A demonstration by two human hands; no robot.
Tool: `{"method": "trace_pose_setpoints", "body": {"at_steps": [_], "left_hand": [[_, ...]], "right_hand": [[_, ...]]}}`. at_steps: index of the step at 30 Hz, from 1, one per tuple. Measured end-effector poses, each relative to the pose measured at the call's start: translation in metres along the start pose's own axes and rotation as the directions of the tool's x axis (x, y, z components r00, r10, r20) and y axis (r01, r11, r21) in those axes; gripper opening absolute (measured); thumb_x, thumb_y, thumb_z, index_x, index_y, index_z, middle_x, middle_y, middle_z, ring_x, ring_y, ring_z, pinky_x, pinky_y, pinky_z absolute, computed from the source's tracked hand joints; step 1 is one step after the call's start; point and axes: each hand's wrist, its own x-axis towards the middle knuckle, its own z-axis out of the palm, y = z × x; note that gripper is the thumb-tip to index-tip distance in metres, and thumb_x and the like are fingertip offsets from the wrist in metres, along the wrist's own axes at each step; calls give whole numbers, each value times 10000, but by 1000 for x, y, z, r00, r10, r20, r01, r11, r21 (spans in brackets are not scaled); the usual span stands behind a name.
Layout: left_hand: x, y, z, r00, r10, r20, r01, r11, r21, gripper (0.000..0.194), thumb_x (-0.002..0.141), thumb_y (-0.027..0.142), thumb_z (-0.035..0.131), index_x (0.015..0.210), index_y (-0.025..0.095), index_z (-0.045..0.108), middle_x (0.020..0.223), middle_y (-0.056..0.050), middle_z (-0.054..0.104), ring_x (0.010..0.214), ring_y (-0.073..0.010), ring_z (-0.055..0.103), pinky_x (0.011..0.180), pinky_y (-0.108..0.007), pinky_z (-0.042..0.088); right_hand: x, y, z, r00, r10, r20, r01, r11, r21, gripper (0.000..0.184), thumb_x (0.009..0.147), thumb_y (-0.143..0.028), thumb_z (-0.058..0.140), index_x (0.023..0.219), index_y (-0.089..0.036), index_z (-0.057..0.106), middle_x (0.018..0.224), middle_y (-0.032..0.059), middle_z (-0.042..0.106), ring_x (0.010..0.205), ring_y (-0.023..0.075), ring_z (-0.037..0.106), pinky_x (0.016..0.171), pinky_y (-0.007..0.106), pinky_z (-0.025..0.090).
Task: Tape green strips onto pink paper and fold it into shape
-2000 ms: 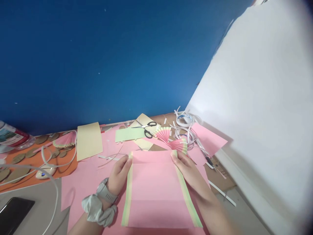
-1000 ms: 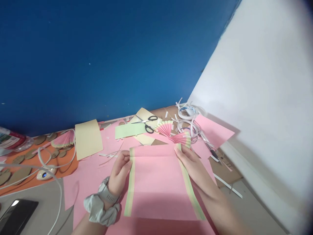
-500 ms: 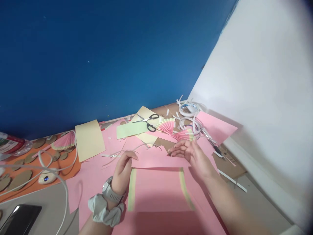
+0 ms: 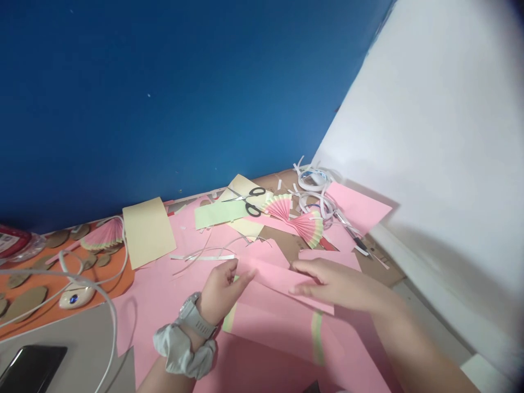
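A pink paper sheet with green side strips lies on the table in front of me, its far part folded over toward me. My left hand, with a grey watch and a scrunchie at the wrist, pinches the left end of the folded flap. My right hand lies flat with fingers stretched out on top of the fold. Beyond my hands sit two pleated pink paper fans with green edges.
Black-handled scissors lie on cream and green papers at the back. White paper strips pile at the back right. A cream sheet, cardboard discs on orange paper, a white cable, and a phone are on the left.
The far part of the pink sheet has been folded over toward me. My right hand went from gripping the right edge to lying flat on the fold. The view shifted slightly.
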Motion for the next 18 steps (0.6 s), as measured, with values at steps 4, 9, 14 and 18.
{"method": "trace_pose_setpoints", "body": {"at_steps": [4,9,14,18], "left_hand": [[-2,1,3,994,-13,107,5,997,80,398,757,417,607,558,192,345,557,76,203,501,-75,200,452,-223,163],[-4,6,3,985,-39,168,16,991,136,445,700,407,659,551,198,296,550,82,185,505,-75,177,453,-229,144],[-1,10,-4,969,-76,235,43,989,143,361,722,438,619,582,185,403,563,67,336,519,-85,289,466,-219,231],[1,9,-6,960,-116,253,76,984,164,363,729,468,605,605,183,418,568,64,348,517,-88,309,467,-220,250]], "right_hand": [[1,-22,5,995,-65,82,57,994,91,265,821,-445,517,683,-223,557,603,-29,499,516,126,413,462,235,243],[21,-39,27,996,-91,-23,94,975,201,358,878,-457,405,625,-204,424,586,-51,408,525,109,365,467,226,229],[32,-23,32,989,-86,-118,112,966,235,366,905,-448,329,635,-207,280,636,-55,266,572,106,299,527,235,256],[35,-13,31,988,-90,-123,121,955,272,374,890,-473,356,642,-209,261,655,-56,257,578,104,287,529,238,248]]}}
